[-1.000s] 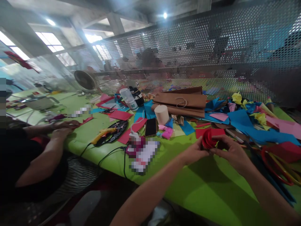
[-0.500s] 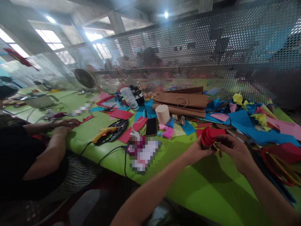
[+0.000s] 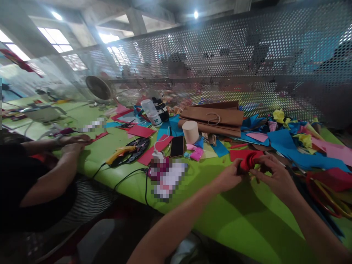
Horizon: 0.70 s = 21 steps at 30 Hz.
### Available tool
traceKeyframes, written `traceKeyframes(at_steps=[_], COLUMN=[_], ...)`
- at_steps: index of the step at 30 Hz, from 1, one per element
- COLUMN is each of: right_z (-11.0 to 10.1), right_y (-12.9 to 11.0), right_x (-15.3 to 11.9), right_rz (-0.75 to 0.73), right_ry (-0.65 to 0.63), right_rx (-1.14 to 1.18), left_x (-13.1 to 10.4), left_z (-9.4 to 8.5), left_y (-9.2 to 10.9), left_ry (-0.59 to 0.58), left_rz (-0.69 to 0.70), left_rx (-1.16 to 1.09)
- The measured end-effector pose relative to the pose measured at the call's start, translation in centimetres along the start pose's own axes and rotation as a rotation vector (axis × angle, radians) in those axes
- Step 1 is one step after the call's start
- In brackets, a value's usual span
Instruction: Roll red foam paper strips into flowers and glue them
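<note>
A red crepe paper flower [image 3: 248, 161] with curled petals is held up between my two hands, above the green tabletop [image 3: 236, 227]. My left hand [image 3: 230, 176] pinches it from the left side. On the right, my right hand [image 3: 271, 170] has its fingers closed at the flower's edge and underside, with the thumb below. A small yellowish bit shows beneath the flower; my fingers partly hide it. Behind the hands lies a flat piece of red paper [image 3: 235, 155].
Red-handled scissors [image 3: 321, 200] lie at the right, near blue paper [image 3: 286, 145]. A phone [image 3: 177, 146], a cream roll [image 3: 190, 132], brown paper [image 3: 214, 116] and a yellow glue gun [image 3: 118, 156] are on the table. A co-worker's hands [image 3: 74, 141] work with red paper at the left.
The red flower has tilted and turned, moving slightly right and down between my hands. My left hand has shifted a little right with it. The co-worker's arms have moved slightly.
</note>
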State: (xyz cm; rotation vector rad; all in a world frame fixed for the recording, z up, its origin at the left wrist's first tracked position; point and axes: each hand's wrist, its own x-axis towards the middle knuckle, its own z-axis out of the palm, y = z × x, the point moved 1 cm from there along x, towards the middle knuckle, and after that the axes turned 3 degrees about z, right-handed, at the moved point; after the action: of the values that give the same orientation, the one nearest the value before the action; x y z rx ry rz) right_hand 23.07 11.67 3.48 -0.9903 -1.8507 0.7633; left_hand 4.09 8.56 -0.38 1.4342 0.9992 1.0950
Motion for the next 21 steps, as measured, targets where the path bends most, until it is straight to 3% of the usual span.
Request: traceKeyframes(at_steps=[7, 11, 21], right_z=[-0.5, -0.8, -0.6], right_y=[-0.6, -0.8, -1.1], right_x=[0.3, 0.1, -0.4], right_rz=[-0.046, -0.047, -0.111], right_ry=[0.035, 0.104, 0.122], right_rx=[-0.103, -0.114, -0.072], left_x=[-0.4, -0.4, -0.4], left_z=[0.0, 0.0, 0.2], left_y=[0.3, 0.4, 0.4], left_ry=[-0.042, -0.023, 0.023], left_rz=[0.004, -0.004, -0.011], left_rx=[0.198, 0.165, 0.141])
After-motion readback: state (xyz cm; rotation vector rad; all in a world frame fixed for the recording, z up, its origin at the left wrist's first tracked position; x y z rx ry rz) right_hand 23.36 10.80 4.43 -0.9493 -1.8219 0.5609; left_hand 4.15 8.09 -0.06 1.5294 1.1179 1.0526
